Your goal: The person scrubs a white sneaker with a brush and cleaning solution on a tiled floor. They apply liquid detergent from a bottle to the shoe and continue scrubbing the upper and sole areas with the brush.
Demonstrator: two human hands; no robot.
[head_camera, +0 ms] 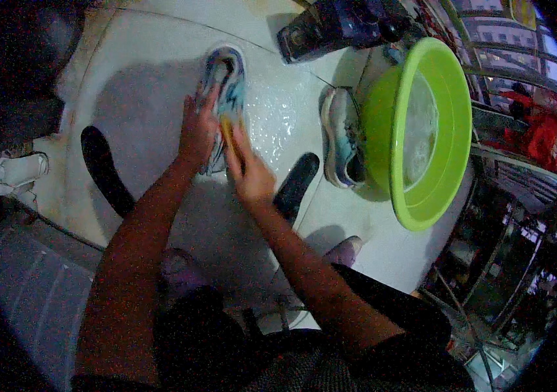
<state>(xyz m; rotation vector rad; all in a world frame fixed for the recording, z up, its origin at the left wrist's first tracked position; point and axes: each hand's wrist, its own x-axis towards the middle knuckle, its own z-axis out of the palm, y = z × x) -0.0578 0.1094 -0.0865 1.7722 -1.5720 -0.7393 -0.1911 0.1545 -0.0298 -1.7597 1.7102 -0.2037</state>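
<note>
A wet sneaker [232, 88] in blue, white and dark tones lies on the pale tiled floor, its outline blurred. My left hand [197, 130] grips it along its left side, fingers stretched over the upper. In my right hand [254, 176] is a yellow brush [231, 131], pressed against the shoe near its middle; its bristles are hidden. Another sneaker [340, 137], grey-white and light blue, rests to the right, close against a lime-green plastic basin [398, 147]. Cloudy, sudsy water [420, 132] stands inside the basin.
Wet droplets gleam on the floor [278, 120] beside the shoe. Black elongated shapes [102, 157], perhaps footwear, flank my forearms. A dark glossy object [327, 34] sits at the top. A red plastic bag [548, 142] hangs by window bars on the right. A white object [16, 172] stands far left.
</note>
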